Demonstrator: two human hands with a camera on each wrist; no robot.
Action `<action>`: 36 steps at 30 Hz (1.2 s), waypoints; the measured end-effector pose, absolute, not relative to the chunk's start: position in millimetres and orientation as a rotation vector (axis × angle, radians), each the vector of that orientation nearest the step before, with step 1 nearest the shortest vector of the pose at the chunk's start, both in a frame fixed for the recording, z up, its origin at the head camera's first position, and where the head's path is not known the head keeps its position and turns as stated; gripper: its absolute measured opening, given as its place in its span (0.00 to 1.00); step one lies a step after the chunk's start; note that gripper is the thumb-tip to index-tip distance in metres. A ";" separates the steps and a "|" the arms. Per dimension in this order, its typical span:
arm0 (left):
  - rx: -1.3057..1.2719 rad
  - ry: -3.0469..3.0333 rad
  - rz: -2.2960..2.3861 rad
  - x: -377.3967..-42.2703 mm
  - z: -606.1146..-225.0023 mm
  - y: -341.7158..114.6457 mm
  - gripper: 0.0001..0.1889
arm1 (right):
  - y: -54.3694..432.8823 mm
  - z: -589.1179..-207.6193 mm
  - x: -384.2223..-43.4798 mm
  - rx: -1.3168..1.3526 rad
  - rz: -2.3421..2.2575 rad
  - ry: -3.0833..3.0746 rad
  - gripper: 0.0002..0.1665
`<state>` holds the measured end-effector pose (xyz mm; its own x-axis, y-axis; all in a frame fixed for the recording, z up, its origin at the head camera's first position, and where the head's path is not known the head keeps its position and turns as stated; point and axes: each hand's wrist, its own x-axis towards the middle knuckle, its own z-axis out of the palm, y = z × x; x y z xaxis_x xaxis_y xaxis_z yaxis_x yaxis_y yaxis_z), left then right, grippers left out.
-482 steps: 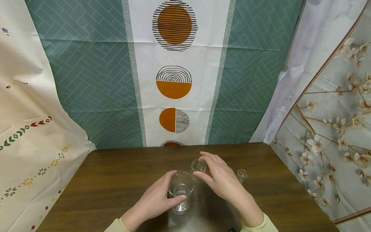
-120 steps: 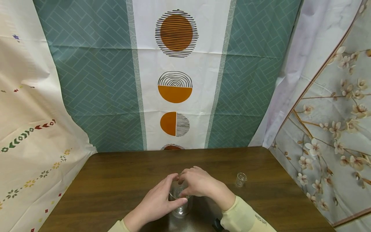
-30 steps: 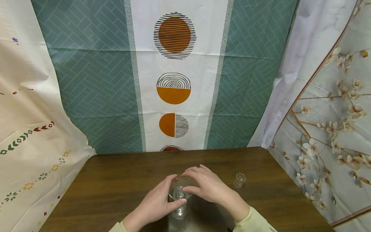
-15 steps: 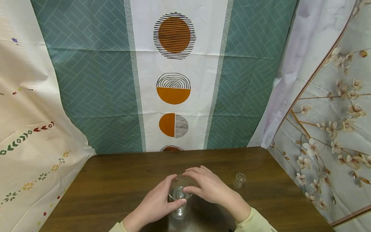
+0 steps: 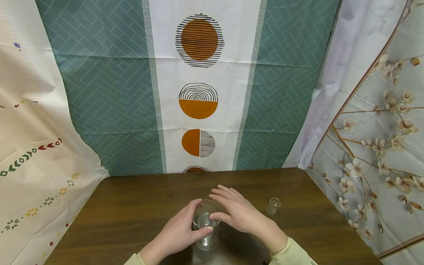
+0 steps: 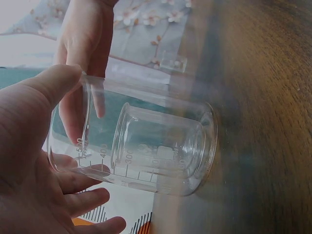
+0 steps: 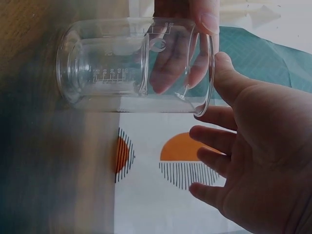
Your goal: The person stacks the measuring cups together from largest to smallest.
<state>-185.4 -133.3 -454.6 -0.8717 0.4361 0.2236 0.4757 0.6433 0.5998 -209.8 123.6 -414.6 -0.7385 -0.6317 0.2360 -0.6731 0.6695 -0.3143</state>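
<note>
A large clear glass beaker [image 5: 206, 241] stands upright on the table, with white graduation marks up to 500. My left hand [image 5: 177, 228] holds it at the rim, thumb on the near side and index finger on the far side. Inside it stands a smaller graduated beaker [image 6: 156, 141], well below the large rim, with more glass outlines near its base. My right hand [image 5: 236, 209] is beside the right of the rim, fingers extended and spread, holding nothing. In the right wrist view its thumb and index finger are right at the beaker's rim [image 7: 210, 73].
A tiny glass beaker [image 5: 274, 205] stands on the brown wooden table [image 5: 139, 206] to the right, beyond my right forearm. Patterned curtains [image 5: 116, 110] hang behind the table's far edge and on both sides.
Earlier a second beaker stood behind the large one by my right hand; it has left that spot. My right hand reached into the large beaker, then withdrew; its fingers have just straightened.
</note>
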 end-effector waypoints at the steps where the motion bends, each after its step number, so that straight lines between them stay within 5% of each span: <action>1: -0.777 -2.793 -1.045 -185.7 -455.0 -133.5 0.51 | 123.9 -415.4 -210.0 1.086 0.581 -2.772 0.41; 36: -0.762 -2.787 -1.049 -185.5 -455.5 -132.3 0.50 | 133.9 -421.0 -211.3 0.990 0.613 -2.743 0.43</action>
<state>-185.5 -132.3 -455.5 -0.8748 0.4263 0.2301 0.4722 0.6443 0.6016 -211.3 133.9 -421.0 -0.7676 -0.5746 0.2841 -0.6408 0.6965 -0.3229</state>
